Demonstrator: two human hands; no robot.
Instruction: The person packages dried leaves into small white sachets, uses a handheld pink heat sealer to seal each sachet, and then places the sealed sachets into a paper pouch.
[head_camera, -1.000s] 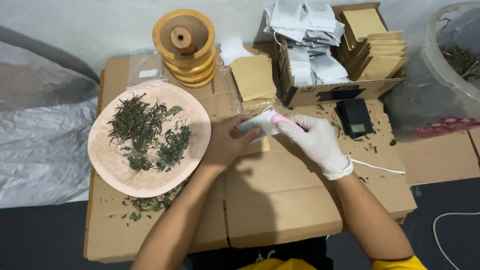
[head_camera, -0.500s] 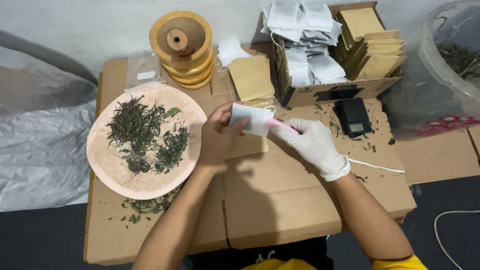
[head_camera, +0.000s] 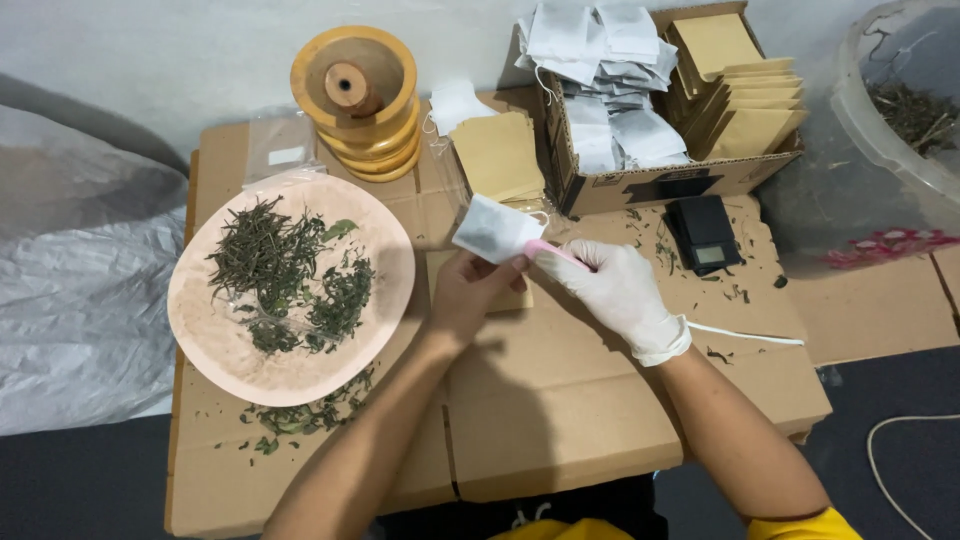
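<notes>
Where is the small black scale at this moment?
In the head view, the small black scale lies on the cardboard surface, right of the gloved right hand, just in front of the cardboard box.

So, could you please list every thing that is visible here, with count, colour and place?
small filter bag: one, white, held up over the table centre
sealing tool: one, pink, at the bag's edge
plate: one, pale pink, left, bearing dried green leaves
wooden rings: a stack, yellow-brown, far left
cardboard box: one, brown, far right, with white bags and tan envelopes
pocket scale: one, black, before the box
left hand: bare, pinching the bag
right hand: white glove, holding the tool
</notes>
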